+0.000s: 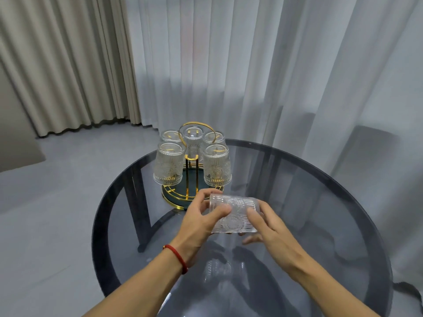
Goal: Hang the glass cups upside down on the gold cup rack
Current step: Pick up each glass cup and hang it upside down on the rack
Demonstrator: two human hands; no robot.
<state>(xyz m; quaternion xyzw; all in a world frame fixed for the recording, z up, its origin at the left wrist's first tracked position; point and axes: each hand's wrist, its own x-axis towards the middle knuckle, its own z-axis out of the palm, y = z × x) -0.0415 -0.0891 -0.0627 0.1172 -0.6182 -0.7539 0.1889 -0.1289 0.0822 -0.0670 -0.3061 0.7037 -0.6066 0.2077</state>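
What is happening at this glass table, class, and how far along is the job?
A person holds one patterned glass cup in both hands, left hand and right hand, above the round glass table. The cup is tilted, not yet hung. Five cups already hang upside down on the gold cup rack, just beyond the hands.

A round table (320, 202) with a smoked-glass top is set in the foreground; its dark frame and legs are seen through the glass. Behind the table, sheer white curtains (251, 65) are hung from top to floor, and soft daylight is let through them. To the left of the table, heavier beige drapes (68, 65) are gathered in folds. A pale grey tiled floor (57, 202) is spread left of the table. Dim furniture shapes are glimpsed through the sheers right of the table.
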